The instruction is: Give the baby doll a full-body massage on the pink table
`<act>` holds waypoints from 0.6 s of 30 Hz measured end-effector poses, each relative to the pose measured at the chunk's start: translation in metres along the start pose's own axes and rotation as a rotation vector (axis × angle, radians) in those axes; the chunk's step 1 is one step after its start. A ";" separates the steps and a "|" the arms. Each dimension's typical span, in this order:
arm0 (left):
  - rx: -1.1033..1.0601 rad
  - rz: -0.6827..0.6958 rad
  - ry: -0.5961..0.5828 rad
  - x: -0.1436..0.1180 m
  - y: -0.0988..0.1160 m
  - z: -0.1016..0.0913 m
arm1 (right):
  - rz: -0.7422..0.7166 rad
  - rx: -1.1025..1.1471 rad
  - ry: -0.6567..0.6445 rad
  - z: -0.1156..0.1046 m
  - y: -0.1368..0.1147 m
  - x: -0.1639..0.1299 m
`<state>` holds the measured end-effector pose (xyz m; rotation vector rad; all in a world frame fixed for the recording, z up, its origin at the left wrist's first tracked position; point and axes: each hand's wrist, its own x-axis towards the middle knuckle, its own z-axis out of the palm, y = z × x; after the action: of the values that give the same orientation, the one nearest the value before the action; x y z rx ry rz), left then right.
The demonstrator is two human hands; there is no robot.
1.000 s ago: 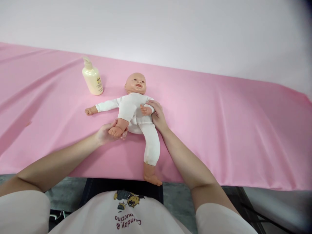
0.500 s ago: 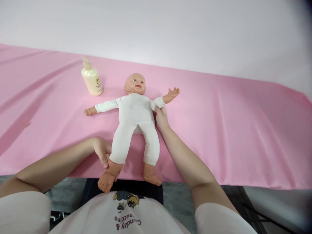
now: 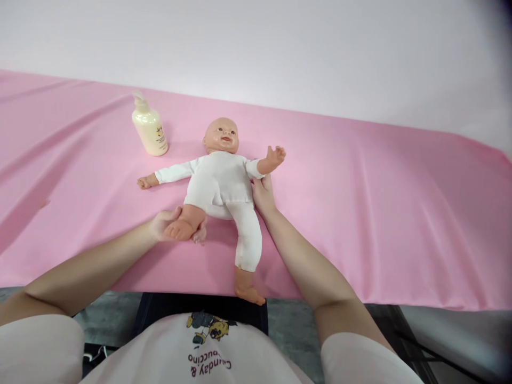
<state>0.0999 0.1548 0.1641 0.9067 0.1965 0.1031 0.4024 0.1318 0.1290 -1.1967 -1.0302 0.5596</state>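
Lying face up on the pink-covered table (image 3: 360, 213), baby doll (image 3: 220, 181), left hand (image 3: 170, 226) cupping its bent-up foot, right hand (image 3: 262, 193) gripping its side under the raised arm, lotion bottle (image 3: 149, 130) near its head.

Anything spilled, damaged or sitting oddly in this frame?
Nothing spilled or damaged. The pump bottle stands upright on the pink cloth. The doll lies on its back; the left hand holds one leg bent up, and the other foot overhangs the near edge. The right hand rests at its side.
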 end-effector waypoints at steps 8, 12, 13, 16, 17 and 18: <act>-0.179 0.068 0.069 0.009 0.020 0.013 | -0.297 -0.322 -0.208 -0.008 -0.011 0.004; -0.215 0.065 0.064 0.010 0.017 0.006 | -0.303 -0.345 -0.213 -0.010 -0.010 0.005; -0.219 0.060 0.055 0.010 0.015 0.004 | -0.297 -0.341 -0.212 -0.009 -0.010 0.005; -0.161 0.020 0.000 0.007 0.012 0.003 | -0.273 -0.289 -0.186 -0.006 -0.009 0.004; -0.115 -0.015 -0.018 0.005 0.011 0.005 | -0.256 -0.254 -0.168 -0.005 -0.008 0.004; -0.070 -0.040 0.012 0.003 0.012 0.007 | -0.228 -0.213 -0.146 -0.004 -0.007 0.005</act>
<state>0.1043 0.1568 0.1772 0.8319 0.2209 0.0777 0.4070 0.1314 0.1368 -1.2157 -1.3573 0.3687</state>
